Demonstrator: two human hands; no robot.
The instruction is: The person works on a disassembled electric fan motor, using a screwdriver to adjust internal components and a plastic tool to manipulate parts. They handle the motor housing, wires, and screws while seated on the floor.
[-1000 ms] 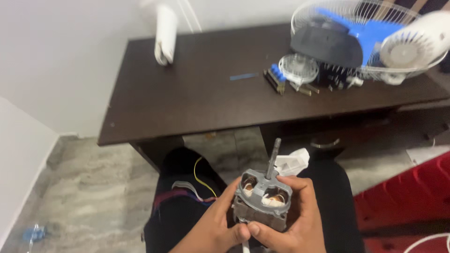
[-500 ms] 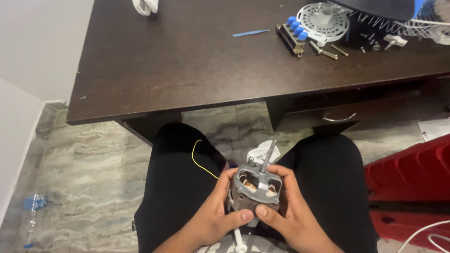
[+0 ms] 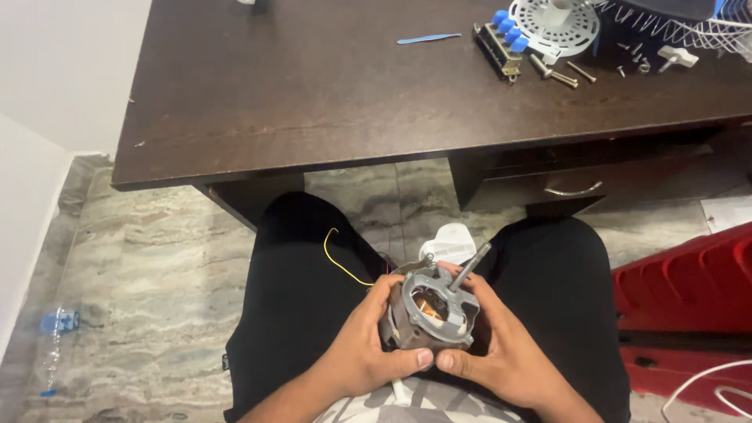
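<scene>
A grey metal fan motor (image 3: 429,315) with a steel shaft pointing up and copper windings inside rests over my lap. My left hand (image 3: 368,348) cups its left side with the thumb under its front. My right hand (image 3: 501,352) wraps its right side, fingers near the shaft. A yellow wire (image 3: 338,257) trails from the motor across my left thigh. A white plastic part (image 3: 446,243) lies just behind the motor between my legs.
A dark wooden desk (image 3: 329,110) stands ahead with a blue strip (image 3: 427,37), a switch block with blue buttons (image 3: 501,41), a white round fan part (image 3: 554,23), bolts (image 3: 558,72) and a wire fan guard (image 3: 689,27). A red crate (image 3: 689,298) sits at right, a plastic bottle (image 3: 53,345) on the floor at left.
The view has tilted down and come closer, so the desk's back edge left the frame. Both hands keep hold of the motor, which sits lower over my lap.
</scene>
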